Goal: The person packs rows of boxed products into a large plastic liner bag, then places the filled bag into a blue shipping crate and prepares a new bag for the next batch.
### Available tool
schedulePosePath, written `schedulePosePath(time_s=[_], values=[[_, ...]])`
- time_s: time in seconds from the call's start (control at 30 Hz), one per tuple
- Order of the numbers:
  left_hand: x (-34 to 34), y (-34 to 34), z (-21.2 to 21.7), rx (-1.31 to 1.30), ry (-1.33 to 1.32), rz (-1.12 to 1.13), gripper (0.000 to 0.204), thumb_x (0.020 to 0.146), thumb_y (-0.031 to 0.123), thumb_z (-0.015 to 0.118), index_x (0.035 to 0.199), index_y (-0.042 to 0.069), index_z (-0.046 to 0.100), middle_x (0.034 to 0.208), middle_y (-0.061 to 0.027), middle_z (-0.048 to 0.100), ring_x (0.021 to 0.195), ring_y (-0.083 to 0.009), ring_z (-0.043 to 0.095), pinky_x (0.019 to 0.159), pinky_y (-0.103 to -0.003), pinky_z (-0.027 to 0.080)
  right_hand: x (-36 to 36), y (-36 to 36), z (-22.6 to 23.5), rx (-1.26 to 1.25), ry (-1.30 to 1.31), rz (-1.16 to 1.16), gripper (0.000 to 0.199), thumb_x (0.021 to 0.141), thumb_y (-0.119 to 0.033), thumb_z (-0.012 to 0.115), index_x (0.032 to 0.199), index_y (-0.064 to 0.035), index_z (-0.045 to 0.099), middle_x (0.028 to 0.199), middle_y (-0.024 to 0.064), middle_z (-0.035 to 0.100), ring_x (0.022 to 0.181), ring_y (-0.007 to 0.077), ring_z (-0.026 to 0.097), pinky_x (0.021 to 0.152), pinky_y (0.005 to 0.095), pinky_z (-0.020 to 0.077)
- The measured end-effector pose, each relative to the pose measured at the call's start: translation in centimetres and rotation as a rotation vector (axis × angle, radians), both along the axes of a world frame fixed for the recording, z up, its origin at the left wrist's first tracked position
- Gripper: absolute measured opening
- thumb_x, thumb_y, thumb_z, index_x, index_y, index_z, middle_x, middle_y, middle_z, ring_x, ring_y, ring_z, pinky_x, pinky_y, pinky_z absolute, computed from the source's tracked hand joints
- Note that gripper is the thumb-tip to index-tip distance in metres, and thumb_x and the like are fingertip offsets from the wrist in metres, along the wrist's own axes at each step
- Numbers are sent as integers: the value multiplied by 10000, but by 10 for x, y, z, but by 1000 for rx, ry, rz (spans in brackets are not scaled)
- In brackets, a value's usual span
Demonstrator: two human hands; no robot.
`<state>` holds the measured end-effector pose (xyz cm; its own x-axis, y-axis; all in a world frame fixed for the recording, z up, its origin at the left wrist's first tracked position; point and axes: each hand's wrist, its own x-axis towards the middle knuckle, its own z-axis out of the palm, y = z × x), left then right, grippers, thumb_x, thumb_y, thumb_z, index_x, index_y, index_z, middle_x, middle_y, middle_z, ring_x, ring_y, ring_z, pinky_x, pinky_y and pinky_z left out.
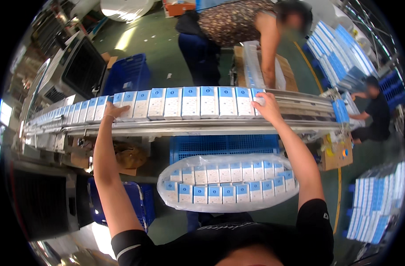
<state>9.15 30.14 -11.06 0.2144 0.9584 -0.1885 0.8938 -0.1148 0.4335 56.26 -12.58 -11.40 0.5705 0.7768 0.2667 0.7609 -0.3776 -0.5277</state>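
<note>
A row of white-and-blue boxes (191, 103) is bracketed on the metal conveyor rail (198, 127): the left hand (114, 111) is pressed open against its left end and the right hand (264, 106) against its right end, neither closed around a box. Below, near the body, a clear plastic bag of boxes (227, 182) is laid on a blue crate (224, 145). Beyond the rail, another person (251, 26) is bent over a cardboard carton (286, 71).
</note>
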Motion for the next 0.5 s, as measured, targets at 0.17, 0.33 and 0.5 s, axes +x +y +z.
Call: schedulePosePath(time_s=[0.17, 0.33, 0.5], values=[[75, -84, 9, 141, 43, -222, 839, 622, 615, 767, 1242, 129, 480, 1027, -239, 658, 1000, -375, 634, 881, -391, 490, 50, -32, 22, -355, 123, -230, 537, 685, -470, 782, 1056, -131, 592, 1134, 227, 485, 1019, 383, 569, 909, 391, 459], [119, -84, 4, -24, 330, -287, 933, 689, 639, 624, 1472, 260, 287, 1337, -409, 374, 1261, -534, 379, 1016, -534, 358, 86, -15, 10, -754, 151, -307, 1069, 585, -630, 725, 1431, -94, 353, 1466, 374, 160, 1283, 551, 346, 1029, 545, 352], [161, -112, 6, -94, 536, -108, 1061, 648, 657, 625, 1517, 268, 158, 1418, -421, 209, 1318, -569, 256, 1019, -560, 324, 97, -21, 3, -875, 207, -401, 1126, 604, -603, 707, 1488, -98, 225, 1506, 363, 1, 1338, 598, 173, 1056, 612, 271]])
